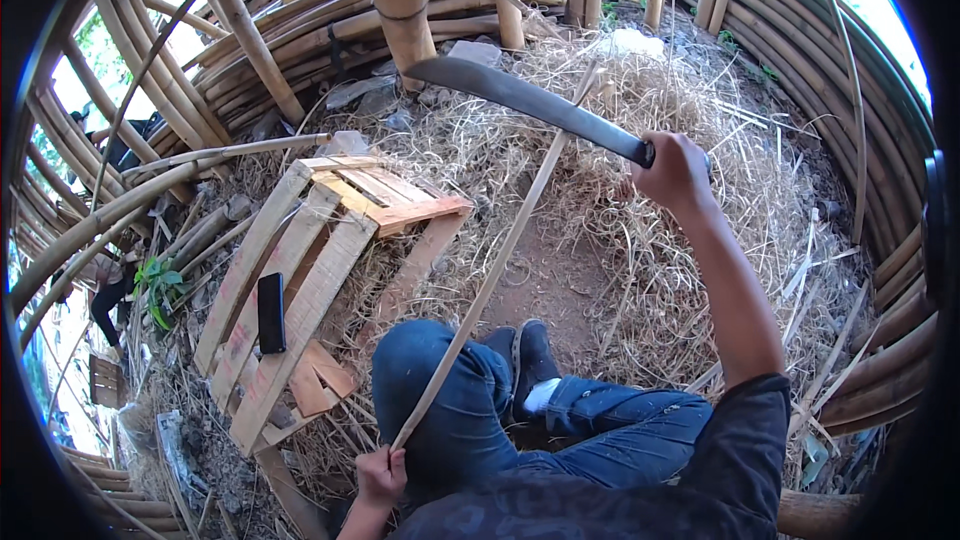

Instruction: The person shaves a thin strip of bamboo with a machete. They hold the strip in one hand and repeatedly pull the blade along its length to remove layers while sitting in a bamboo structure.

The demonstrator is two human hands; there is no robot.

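My right hand (672, 172) is closed round the handle of a machete (520, 100), held out in front of me. Its long dark blade points to the left and slightly away. A thin bamboo strip (497, 265) slants from my lap up to the blade and passes it, touching or lying just beneath; I cannot tell which. At its near end my left hand (381, 475) grips the strip beside my bent knee. The strip runs across my jeans (425, 380).
A wooden crate (300, 270) lies tilted on the left, with a black phone (271, 313) on its slats. Pale shavings (640, 270) cover the ground. Bamboo poles (395, 0) and stacked bamboo (820, 80) fence the area. Another person (106, 290) shows at the far left.
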